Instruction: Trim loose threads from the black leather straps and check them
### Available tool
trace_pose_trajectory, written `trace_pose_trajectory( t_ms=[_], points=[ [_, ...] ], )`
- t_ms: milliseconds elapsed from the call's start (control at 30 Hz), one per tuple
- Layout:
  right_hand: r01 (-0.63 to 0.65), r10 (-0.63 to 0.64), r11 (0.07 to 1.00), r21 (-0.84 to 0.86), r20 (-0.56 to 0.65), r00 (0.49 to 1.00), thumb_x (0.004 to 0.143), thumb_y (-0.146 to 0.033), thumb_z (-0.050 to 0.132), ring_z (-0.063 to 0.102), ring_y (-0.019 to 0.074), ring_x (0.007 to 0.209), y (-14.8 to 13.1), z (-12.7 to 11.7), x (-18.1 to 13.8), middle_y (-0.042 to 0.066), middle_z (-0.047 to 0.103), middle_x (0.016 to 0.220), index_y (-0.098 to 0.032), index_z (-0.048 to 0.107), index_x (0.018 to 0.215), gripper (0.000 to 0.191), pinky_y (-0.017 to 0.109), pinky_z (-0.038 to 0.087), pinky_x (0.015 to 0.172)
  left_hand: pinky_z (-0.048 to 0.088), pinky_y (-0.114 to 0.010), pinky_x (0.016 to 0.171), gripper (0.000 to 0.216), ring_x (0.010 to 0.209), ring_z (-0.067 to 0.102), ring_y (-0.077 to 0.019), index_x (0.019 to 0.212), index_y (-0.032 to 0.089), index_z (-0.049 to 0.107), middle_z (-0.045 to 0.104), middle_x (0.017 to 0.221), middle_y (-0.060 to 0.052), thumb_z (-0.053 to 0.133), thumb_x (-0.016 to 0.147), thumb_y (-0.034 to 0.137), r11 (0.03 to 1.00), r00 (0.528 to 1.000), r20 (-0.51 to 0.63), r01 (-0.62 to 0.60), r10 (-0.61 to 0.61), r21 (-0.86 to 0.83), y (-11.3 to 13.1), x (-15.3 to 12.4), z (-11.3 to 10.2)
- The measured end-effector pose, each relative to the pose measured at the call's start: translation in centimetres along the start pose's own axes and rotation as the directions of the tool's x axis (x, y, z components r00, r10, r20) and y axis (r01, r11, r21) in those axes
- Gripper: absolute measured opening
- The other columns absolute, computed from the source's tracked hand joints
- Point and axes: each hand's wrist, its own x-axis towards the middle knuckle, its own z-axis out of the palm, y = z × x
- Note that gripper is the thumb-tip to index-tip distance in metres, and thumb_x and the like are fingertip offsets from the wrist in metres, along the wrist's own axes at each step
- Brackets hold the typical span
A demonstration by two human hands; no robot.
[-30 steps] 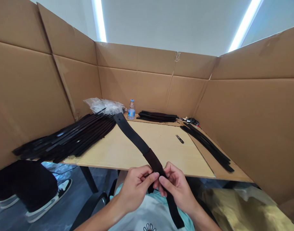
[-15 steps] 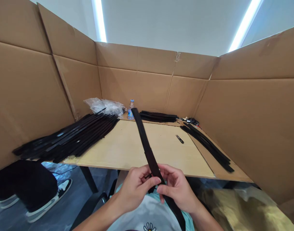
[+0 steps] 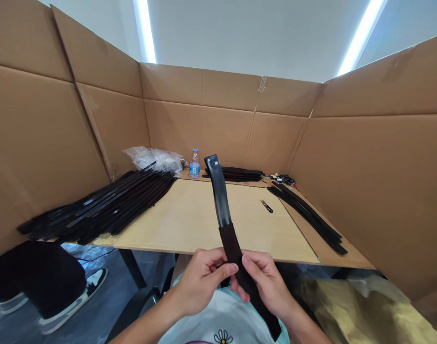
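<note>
"Thumb and fingers of the left hand (image 3: pixel 206 282) and of the right hand (image 3: pixel 266 284): are they gripping anything?"

"Yes, both are closed on one long, flat, glossy black strip (image 3: pixel 220 198), which has a matte dark-brown sleeve (image 3: pixel 231 243) over its nearer part. The left thumb lies across the sleeve; the right thumb rests at its right edge."

"Where is the strip?"

"Raised before the person's body, beside the near edge of the pale wooden table (image 3: pixel 189 220), slanting from far left to near right. Its far end is bare, with a small spot near the tip."

"What lies around it?"

"On the left, a broad pile of thin black strips (image 3: pixel 107 205), with crumpled clear plastic bags (image 3: pixel 155 158) beyond. Right of those stands a clear plastic bottle with a blue cap (image 3: pixel 194 167). Far side: a bundle of black lengths (image 3: pixel 241 174). On the right, small black-handled snips (image 3: pixel 267 207) lie near some long black bands (image 3: pixel 324 233)."
</note>
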Motion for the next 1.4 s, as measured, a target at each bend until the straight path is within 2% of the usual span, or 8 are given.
trace_pose_trajectory(
  t_ms=[333,500,633,800,967,1067,1233,1400],
  points=[
    [-0.026,0.017,0.997,-0.072,-0.124,0.992,0.088,-0.055,0.053,0.04,0.0055,0.032,0.3,1.0,-0.2,0.0,0.052,0.043,-0.013,0.056,0.053,0.055,0.017,0.029,0.033,0.052,-0.03,0.062,0.023,0.064,0.069,-0.0216,0.082,0.013,0.062,0.069,0.062,-0.006,0.058,0.088,0.035,0.994,0.998,-0.059,0.008,-0.001,0.109,-0.3,-0.4,0.2],
    [0.014,-0.012,1.0,0.018,-0.113,0.993,0.088,-0.05,0.057,0.055,0.0115,0.053,0.4,0.3,-0.1,0.006,0.066,0.067,-0.012,0.071,0.077,0.042,0.022,0.044,0.049,0.051,-0.028,0.058,0.03,0.057,0.066,-0.0184,0.073,0.013,0.062,0.062,0.06,-0.002,0.055,0.089,0.037,0.976,0.99,-0.13,-0.028,0.057,0.214,-0.4,0.1,-0.6],
    [0.04,-0.038,0.999,0.025,-0.077,0.996,0.086,-0.04,0.064,0.056,0.0136,0.066,0.8,-0.3,0.0,0.007,0.068,0.083,-0.016,0.074,0.101,0.03,0.025,0.046,0.059,0.051,-0.027,0.058,0.033,0.058,0.065,-0.0183,0.066,0.013,0.061,0.061,0.061,-0.003,0.054,0.089,0.036,0.954,0.973,-0.216,-0.017,0.085,0.298,-0.5,0.4,-0.9],
    [0.065,-0.059,0.994,0.087,-0.068,0.996,0.076,-0.028,0.077,0.051,0.0099,0.062,0.8,-0.2,0.3,0.003,0.068,0.085,-0.026,0.066,0.12,0.045,0.022,0.047,0.056,0.052,-0.027,0.06,0.015,0.06,0.063,-0.0167,0.078,0.012,0.069,0.067,0.067,-0.003,0.07,0.076,0.027,0.99,0.988,-0.153,-0.017,0.039,0.139,-0.1,0.4,-0.5],
    [0.027,-0.017,0.987,0.157,-0.061,0.998,0.063,-0.019,0.085,0.053,0.0095,0.059,0.6,0.2,0.6,0.004,0.069,0.09,-0.025,0.068,0.116,0.056,0.019,0.05,0.046,0.054,-0.028,0.055,0.014,0.056,0.061,-0.0152,0.078,0.012,0.07,0.067,0.068,-0.002,0.073,0.073,0.025,0.999,0.993,-0.12,-0.023,0.017,-0.047,-0.1,0.5,0.0],
    [0.047,-0.036,0.989,0.138,-0.086,0.996,0.061,-0.016,0.086,0.053,0.0093,0.056,0.5,0.5,0.6,0.002,0.067,0.086,-0.027,0.07,0.111,0.053,0.019,0.052,0.041,0.054,-0.027,0.052,0.019,0.06,0.061,-0.016,0.085,0.012,0.072,0.071,0.078,-0.005,0.071,0.076,0.028,0.999,0.994,-0.113,-0.013,0.008,-0.043,0.0,0.5,0.1],
    [0.103,-0.102,0.995,0.009,-0.105,0.989,0.07,-0.025,0.08,0.059,0.0139,0.067,0.2,0.8,0.3,0.003,0.062,0.086,-0.02,0.072,0.098,0.031,0.02,0.055,0.041,0.051,-0.026,0.058,0.021,0.062,0.061,-0.0162,0.079,0.011,0.072,0.07,0.072,-0.005,0.069,0.078,0.032,0.998,0.989,-0.148,-0.015,0.025,0.068,0.3,0.6,0.0],
    [-0.035,0.034,0.997,0.068,0.022,0.999,0.084,-0.048,0.064,0.061,0.0111,0.045,0.2,0.4,0.2,0.005,0.067,0.07,-0.015,0.064,0.103,0.037,0.018,0.046,0.037,0.047,-0.026,0.046,0.028,0.044,0.061,-0.0168,0.074,0.012,0.064,0.052,0.05,0.004,0.068,0.079,0.039,0.995,0.998,-0.042,0.051,-0.054,-0.08,-0.3,0.6,0.0]
  ],
)
